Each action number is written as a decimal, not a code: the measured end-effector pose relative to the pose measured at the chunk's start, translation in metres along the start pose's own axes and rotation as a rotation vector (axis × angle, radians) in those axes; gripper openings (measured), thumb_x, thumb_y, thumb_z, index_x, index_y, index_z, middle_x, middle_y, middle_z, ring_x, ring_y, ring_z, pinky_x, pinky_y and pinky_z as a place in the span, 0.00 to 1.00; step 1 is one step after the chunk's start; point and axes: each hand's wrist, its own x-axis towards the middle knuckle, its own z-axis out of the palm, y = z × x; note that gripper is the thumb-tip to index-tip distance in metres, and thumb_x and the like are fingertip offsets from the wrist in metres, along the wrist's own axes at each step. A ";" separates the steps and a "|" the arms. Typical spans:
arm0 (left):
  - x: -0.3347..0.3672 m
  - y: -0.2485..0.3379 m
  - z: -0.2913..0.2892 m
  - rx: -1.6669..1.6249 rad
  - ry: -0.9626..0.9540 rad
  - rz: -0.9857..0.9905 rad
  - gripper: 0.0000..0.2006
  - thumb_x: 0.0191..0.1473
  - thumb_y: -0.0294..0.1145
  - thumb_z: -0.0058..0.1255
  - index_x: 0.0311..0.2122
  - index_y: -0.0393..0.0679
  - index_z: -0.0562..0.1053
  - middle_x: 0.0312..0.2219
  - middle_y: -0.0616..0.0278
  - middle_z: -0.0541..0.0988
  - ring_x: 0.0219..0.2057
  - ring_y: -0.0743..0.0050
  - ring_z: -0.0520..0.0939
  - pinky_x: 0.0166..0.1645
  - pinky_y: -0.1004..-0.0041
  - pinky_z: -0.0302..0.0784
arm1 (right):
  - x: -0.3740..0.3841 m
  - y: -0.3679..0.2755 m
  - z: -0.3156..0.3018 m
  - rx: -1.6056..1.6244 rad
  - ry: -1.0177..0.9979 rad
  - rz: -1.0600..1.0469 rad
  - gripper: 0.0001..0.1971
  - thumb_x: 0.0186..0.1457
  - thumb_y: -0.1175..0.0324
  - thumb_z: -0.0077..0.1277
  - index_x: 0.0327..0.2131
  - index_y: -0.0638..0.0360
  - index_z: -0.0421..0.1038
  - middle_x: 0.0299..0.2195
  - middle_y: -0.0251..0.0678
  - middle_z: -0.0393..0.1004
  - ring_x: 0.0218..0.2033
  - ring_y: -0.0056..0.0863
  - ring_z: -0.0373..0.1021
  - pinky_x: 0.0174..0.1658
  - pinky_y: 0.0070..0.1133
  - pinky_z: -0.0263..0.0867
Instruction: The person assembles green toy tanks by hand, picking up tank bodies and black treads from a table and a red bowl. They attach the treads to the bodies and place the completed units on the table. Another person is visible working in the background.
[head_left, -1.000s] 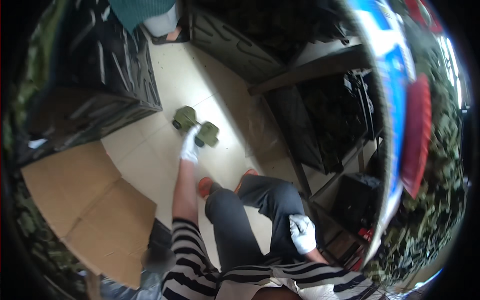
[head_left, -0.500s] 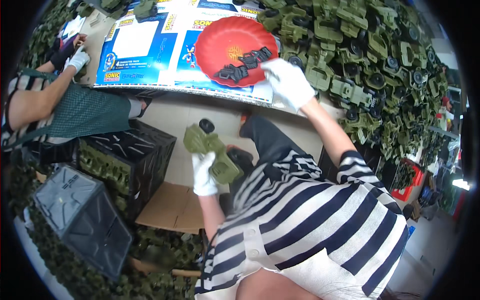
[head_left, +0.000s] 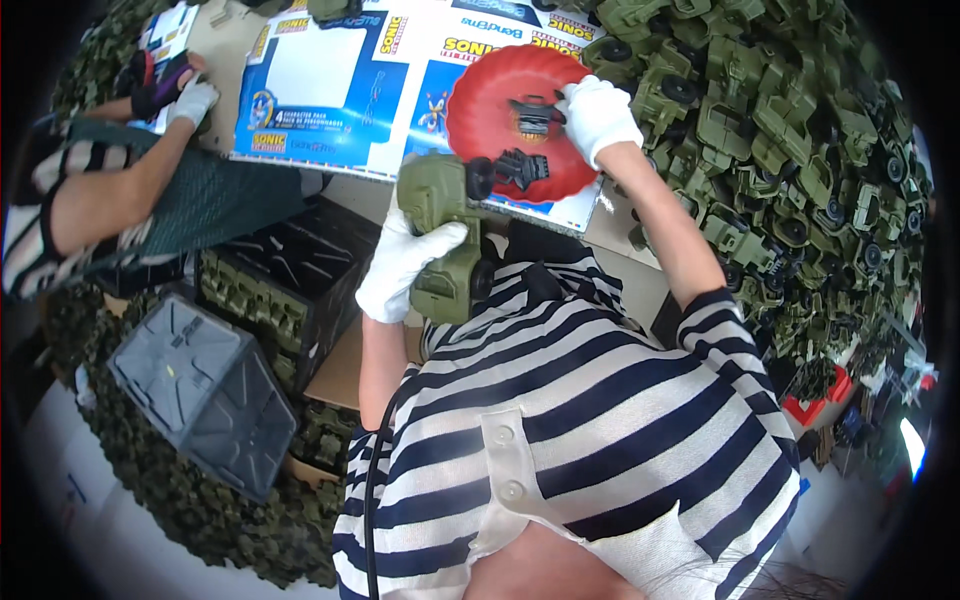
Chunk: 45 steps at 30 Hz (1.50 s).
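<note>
My left hand (head_left: 400,262), in a white glove, is closed round an olive-green toy truck (head_left: 438,197) with black wheels, raised by the table's near edge. My right hand (head_left: 600,118), also gloved in white, reaches over the right rim of a red scalloped plate (head_left: 470,82). Its fingers are pinched at the end of a black plastic part (head_left: 533,120), which looks slightly blurred. Another black plastic part (head_left: 523,170) lies in the plate, close to the toy truck's wheel.
Printed blue-and-white sheets (head_left: 310,100) cover the table. Many green toy vehicles (head_left: 760,120) are heaped on the right. At left, a co-worker's gloved hand (head_left: 195,100) rests at the table. A grey crate (head_left: 180,365) and a black crate (head_left: 330,250) stand below, beside more green pieces.
My left hand has lifted the toy truck from below the table up to the plate. My right hand has moved farther over the plate, and the black parts have separated.
</note>
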 end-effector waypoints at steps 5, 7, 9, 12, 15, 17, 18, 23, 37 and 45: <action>0.059 0.048 -0.010 0.080 -0.271 -0.184 0.38 0.48 0.18 0.59 0.64 0.45 0.57 0.51 0.62 0.73 0.49 0.75 0.76 0.53 0.71 0.74 | 0.010 -0.027 0.001 0.429 0.317 0.066 0.10 0.59 0.61 0.46 0.38 0.54 0.73 0.34 0.44 0.74 0.37 0.47 0.73 0.39 0.40 0.69; 0.079 0.067 -0.012 0.007 -0.316 -0.320 0.37 0.49 0.21 0.60 0.63 0.45 0.58 0.52 0.61 0.72 0.49 0.76 0.76 0.53 0.72 0.73 | 0.016 -0.038 -0.008 0.407 0.118 0.253 0.11 0.60 0.62 0.44 0.38 0.56 0.72 0.33 0.47 0.75 0.37 0.48 0.73 0.41 0.40 0.69; 0.112 0.063 -0.033 0.072 -0.388 -0.339 0.36 0.49 0.22 0.61 0.63 0.45 0.59 0.52 0.60 0.72 0.49 0.76 0.75 0.53 0.73 0.72 | 0.016 -0.052 -0.019 0.366 0.083 0.365 0.12 0.60 0.62 0.44 0.38 0.59 0.72 0.33 0.50 0.77 0.36 0.49 0.74 0.41 0.40 0.69; 0.152 0.067 -0.041 0.287 -0.655 -0.303 0.37 0.47 0.27 0.65 0.62 0.43 0.60 0.51 0.61 0.73 0.51 0.74 0.74 0.57 0.72 0.69 | 0.010 -0.073 -0.029 0.744 0.264 0.460 0.13 0.60 0.62 0.49 0.42 0.59 0.74 0.36 0.45 0.78 0.37 0.42 0.75 0.41 0.33 0.69; 0.159 0.084 -0.036 0.342 -0.792 -0.318 0.41 0.44 0.31 0.68 0.62 0.42 0.60 0.51 0.62 0.72 0.51 0.73 0.73 0.58 0.71 0.67 | -0.003 -0.085 -0.039 1.278 0.198 0.447 0.14 0.60 0.64 0.52 0.46 0.61 0.74 0.39 0.38 0.79 0.41 0.29 0.75 0.47 0.26 0.69; 0.159 0.091 -0.035 0.315 -0.831 -0.300 0.41 0.43 0.32 0.69 0.62 0.42 0.60 0.51 0.61 0.72 0.51 0.73 0.73 0.58 0.71 0.67 | -0.020 -0.090 -0.054 1.713 0.078 0.385 0.19 0.61 0.66 0.53 0.53 0.63 0.70 0.46 0.34 0.76 0.47 0.23 0.71 0.53 0.23 0.65; 0.160 0.097 -0.034 0.330 -0.880 -0.295 0.42 0.43 0.30 0.69 0.63 0.42 0.59 0.52 0.62 0.72 0.52 0.74 0.72 0.58 0.71 0.67 | -0.026 -0.090 -0.062 1.771 0.060 0.353 0.20 0.60 0.66 0.53 0.54 0.63 0.69 0.48 0.35 0.74 0.48 0.23 0.70 0.55 0.22 0.64; 0.157 0.116 -0.034 0.364 -0.950 -0.298 0.43 0.44 0.24 0.68 0.65 0.42 0.57 0.53 0.64 0.72 0.53 0.76 0.72 0.58 0.73 0.66 | -0.036 -0.071 -0.064 2.070 0.115 0.346 0.24 0.61 0.69 0.52 0.58 0.66 0.63 0.50 0.38 0.73 0.51 0.21 0.69 0.54 0.19 0.65; 0.127 0.143 -0.045 0.394 -0.741 -0.369 0.37 0.46 0.27 0.66 0.62 0.40 0.61 0.48 0.62 0.75 0.47 0.76 0.77 0.53 0.75 0.72 | -0.017 -0.112 -0.034 2.212 0.084 0.011 0.30 0.59 0.60 0.53 0.61 0.66 0.60 0.60 0.39 0.64 0.62 0.30 0.59 0.65 0.28 0.53; 0.126 0.130 -0.039 0.442 -0.739 -0.183 0.41 0.46 0.30 0.66 0.64 0.39 0.57 0.50 0.59 0.75 0.49 0.75 0.77 0.55 0.74 0.71 | -0.013 -0.104 -0.053 1.880 0.121 -0.006 0.24 0.65 0.60 0.45 0.58 0.67 0.64 0.56 0.41 0.69 0.58 0.27 0.64 0.61 0.25 0.58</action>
